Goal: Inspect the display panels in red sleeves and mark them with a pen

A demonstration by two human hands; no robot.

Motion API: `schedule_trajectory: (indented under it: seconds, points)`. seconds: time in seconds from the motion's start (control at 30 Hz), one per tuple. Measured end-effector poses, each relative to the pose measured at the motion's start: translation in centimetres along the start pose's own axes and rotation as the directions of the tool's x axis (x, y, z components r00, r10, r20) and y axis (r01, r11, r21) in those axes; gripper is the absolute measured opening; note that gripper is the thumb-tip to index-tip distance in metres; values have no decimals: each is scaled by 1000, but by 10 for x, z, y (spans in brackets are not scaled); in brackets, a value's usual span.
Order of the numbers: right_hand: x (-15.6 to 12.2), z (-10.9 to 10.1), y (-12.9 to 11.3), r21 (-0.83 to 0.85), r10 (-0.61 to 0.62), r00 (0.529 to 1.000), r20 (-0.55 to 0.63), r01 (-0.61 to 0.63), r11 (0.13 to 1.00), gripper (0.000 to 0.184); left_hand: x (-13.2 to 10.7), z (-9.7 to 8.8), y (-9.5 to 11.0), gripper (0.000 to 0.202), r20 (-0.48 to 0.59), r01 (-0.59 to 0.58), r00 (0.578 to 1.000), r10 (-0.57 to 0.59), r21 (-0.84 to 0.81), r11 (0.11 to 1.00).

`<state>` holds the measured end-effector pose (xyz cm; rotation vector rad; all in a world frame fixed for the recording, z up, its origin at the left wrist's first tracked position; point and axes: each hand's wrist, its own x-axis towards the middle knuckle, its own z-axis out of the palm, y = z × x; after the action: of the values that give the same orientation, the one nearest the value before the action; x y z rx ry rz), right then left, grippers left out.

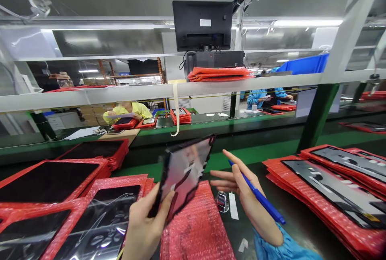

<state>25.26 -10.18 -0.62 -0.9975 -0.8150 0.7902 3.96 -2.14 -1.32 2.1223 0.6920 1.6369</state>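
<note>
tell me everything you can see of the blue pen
The blue pen is slim, looks like plastic, and narrows toward its upper-left end. It slants down to a thicker end at lower right, held in the right hand by the thumb, which hides part of it, and running past the wrist. It sits apart from the panel.

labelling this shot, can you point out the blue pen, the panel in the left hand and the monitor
Blue pen (261, 198): head view, on the middle of its barrel.
Panel (181, 173): head view, on its pale face.
Monitor (202, 30): head view, on its black back.
</note>
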Motion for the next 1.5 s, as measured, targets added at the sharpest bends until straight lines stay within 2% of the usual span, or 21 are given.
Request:
schedule_trajectory:
  seconds: [0.03,0.1,0.17,0.2,0.27,0.33,0.47,0.6,0.67,0.73,0.8,0.83,0.9,0.97,1.03,1.1,1.23,1.3,1.37,1.43,1.5]
  points:
    - [-1,1,1,58,29,998,53,-32,998,54,0,2,-4,32,66,-197,979,193,59,979]
    - [-5,1,4,218,82,977,196,-125,968,44,2,5,-12,49,224,-527,837,500,80,846]
    - [-8,2,7,342,106,946,306,-213,915,45,5,8,-19,52,329,-693,698,636,87,716]
    - [-9,2,9,375,118,935,333,-246,894,49,5,9,-22,50,357,-727,665,656,110,677]
    - [-10,1,12,410,147,927,344,-289,865,51,7,8,-24,46,388,-755,642,661,172,633]
    - [-11,0,14,453,166,932,323,-306,837,43,8,7,-21,44,404,-773,624,669,196,603]
    - [-13,3,18,495,127,936,328,-285,821,36,9,9,-2,36,421,-782,606,675,164,601]
    - [-17,9,23,486,38,926,375,-231,843,44,1,16,17,15,293,-806,564,772,-10,592]
    - [-18,10,25,484,0,921,389,-204,851,42,-4,18,20,10,256,-777,592,764,-70,626]
    - [-19,10,25,479,-36,920,391,-170,861,41,-8,19,21,17,192,-675,712,676,-82,734]
    - [-21,9,23,460,-58,921,386,-137,877,46,-12,17,21,18,78,-488,867,492,-59,871]
    - [-23,8,21,442,-51,924,380,-133,887,50,-12,16,21,19,13,-387,922,388,-36,921]
    - [-27,6,15,397,-10,935,355,-141,907,58,-13,13,20,14,-101,-218,970,221,37,975]
    - [-30,3,9,362,29,947,319,-150,920,61,-11,10,18,5,-185,-13,982,28,83,996]
    - [-33,0,4,353,27,960,279,-129,927,60,-8,8,16,11,-196,218,956,-217,-15,976]
    - [-35,-2,0,357,6,971,239,-94,929,58,-3,7,13,22,-91,396,905,-416,-174,901]
    - [-36,-2,-2,379,3,981,196,-78,922,60,6,8,11,33,98,564,790,-605,-503,654]
    - [-35,-2,1,396,-5,977,211,-81,915,61,10,9,13,28,160,563,735,-659,-686,461]
    - [-34,0,6,402,-19,970,241,-82,912,62,13,9,16,18,157,502,685,-711,-809,305]
    - [-33,2,10,391,-34,957,289,-85,916,62,15,8,19,9,94,419,628,-772,-877,235]
    - [-32,6,10,356,-42,942,332,-83,931,58,17,6,20,6,-7,338,574,-819,-909,245]
